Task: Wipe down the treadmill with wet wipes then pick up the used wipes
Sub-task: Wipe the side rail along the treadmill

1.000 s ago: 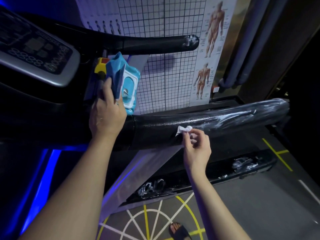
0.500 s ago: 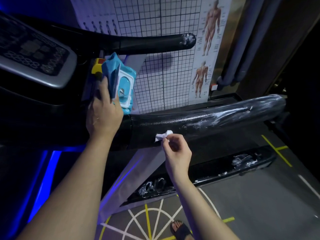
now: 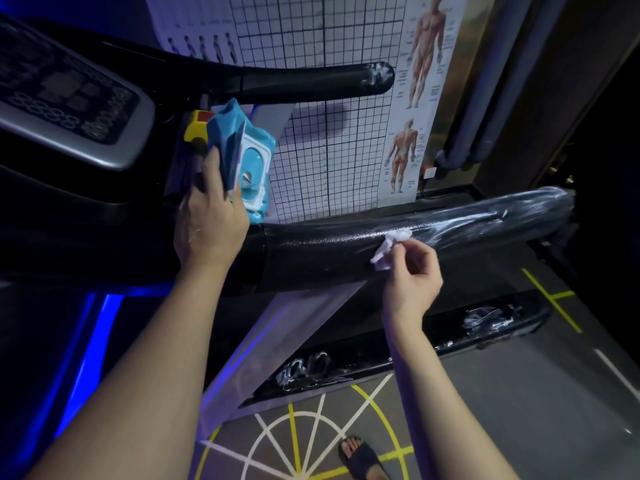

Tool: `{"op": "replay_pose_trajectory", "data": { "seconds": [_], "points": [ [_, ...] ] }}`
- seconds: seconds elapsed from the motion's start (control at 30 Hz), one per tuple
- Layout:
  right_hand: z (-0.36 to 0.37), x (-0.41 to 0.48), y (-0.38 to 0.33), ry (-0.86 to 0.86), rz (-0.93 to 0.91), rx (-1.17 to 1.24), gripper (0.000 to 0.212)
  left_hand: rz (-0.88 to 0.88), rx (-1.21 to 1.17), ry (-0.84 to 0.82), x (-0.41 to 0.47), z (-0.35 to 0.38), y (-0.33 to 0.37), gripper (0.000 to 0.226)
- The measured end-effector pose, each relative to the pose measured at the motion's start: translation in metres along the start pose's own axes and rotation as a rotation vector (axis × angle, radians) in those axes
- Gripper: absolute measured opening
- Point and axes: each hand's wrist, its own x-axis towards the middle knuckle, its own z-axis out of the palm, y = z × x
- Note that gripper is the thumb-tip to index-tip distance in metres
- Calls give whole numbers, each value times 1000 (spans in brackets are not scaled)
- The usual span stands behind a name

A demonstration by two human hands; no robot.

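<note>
Wiping step: right hand pinches wipe on handrail mid-span; left hand grips wipes pack. Next: sweep toward the streaked end.

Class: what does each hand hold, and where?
Left hand grips the wipes pack by its left side; right hand pinches the crumpled wipe near its middle.

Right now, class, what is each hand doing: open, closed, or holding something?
Left hand: grips the blue wet wipes pack.
Right hand: pinches a crumpled white wipe at the treadmill handrail.
</note>
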Motion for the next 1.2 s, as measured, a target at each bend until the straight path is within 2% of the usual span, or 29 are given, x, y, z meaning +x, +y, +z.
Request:
{"op": "replay_pose_trajectory", "data": {
  "seconds": [0.13,0.27,0.33,0.43,0.5,0.6,0.8,1.0,1.1,1.2],
  "points": [
    [-12,23,5,66,45,-9,7,0,-1,-2,0,0,0,51],
    [-11,4,-6,40,-76,-45,6,12,-9,3,0,1,0,52],
    [-4,-14,-9,-43,-139,-52,11,20,-14,14,0,0,0,53],
    [10,-40,-3,-268,-323,-185,21,25,-13,31,1,1,0,54],
    [17,-48,2,-350,-376,-257,22,33,-10,39,1,1,0,57],
    [19,-39,7,-288,-369,-252,16,23,-3,27,2,1,0,57],
    [0,14,14,-9,-226,-197,17,37,1,32,2,4,-2,53],
    [-11,42,16,101,-127,-168,14,37,7,33,2,2,-1,54],
    [-12,27,5,85,-167,-203,13,21,16,12,2,1,0,54],
    [-2,-8,0,-57,-298,-206,19,-4,20,-2,1,-1,1,51]
  ]
}}
